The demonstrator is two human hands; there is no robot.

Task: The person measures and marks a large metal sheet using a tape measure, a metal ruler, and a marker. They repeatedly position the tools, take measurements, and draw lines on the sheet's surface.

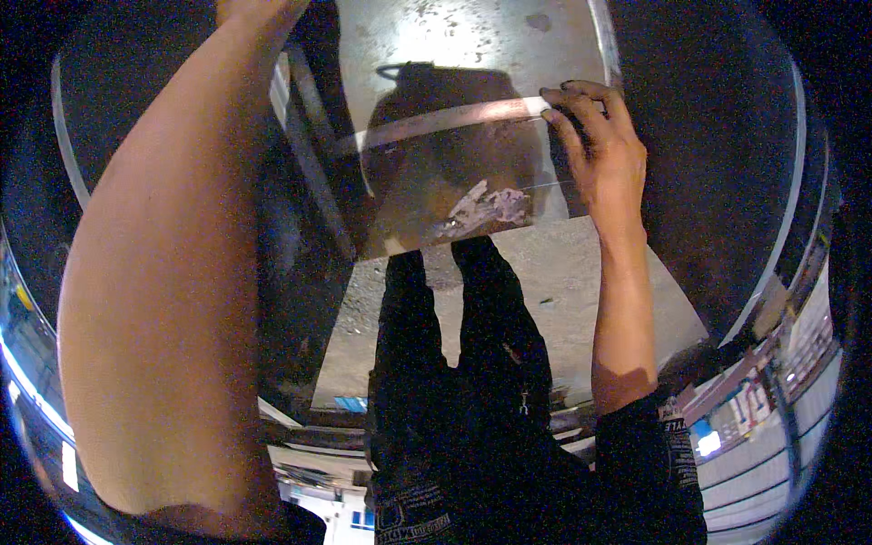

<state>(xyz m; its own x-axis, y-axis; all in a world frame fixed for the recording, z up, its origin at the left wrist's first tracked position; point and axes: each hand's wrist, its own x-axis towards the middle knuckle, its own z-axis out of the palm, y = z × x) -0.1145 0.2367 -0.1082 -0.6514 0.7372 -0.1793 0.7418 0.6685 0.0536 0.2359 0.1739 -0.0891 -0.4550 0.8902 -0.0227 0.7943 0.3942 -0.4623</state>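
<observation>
My right hand [604, 150] is bent over the right end of a long, flat pale strip [454, 119], its thumb and fingertips closed at that end. The strip lies slanted across a brownish flat surface, and I cannot make out its material. Up the left side stretches my left forearm [168, 272], close to the camera; its hand is cut off by the upper edge. Nearer to me than the strip, a crumpled whitish-purple scrap [490, 207] rests on the brown surface. The shadow of a head falls over the strip and the surface.
Dark panels [718, 163] flank the work on both sides. A narrow metal-like bar [313, 150] slants down on the left. My legs in dark trousers [413, 318] stand on rough grey ground [581, 272]. Bright light hits the grey surface [481, 32] at the top.
</observation>
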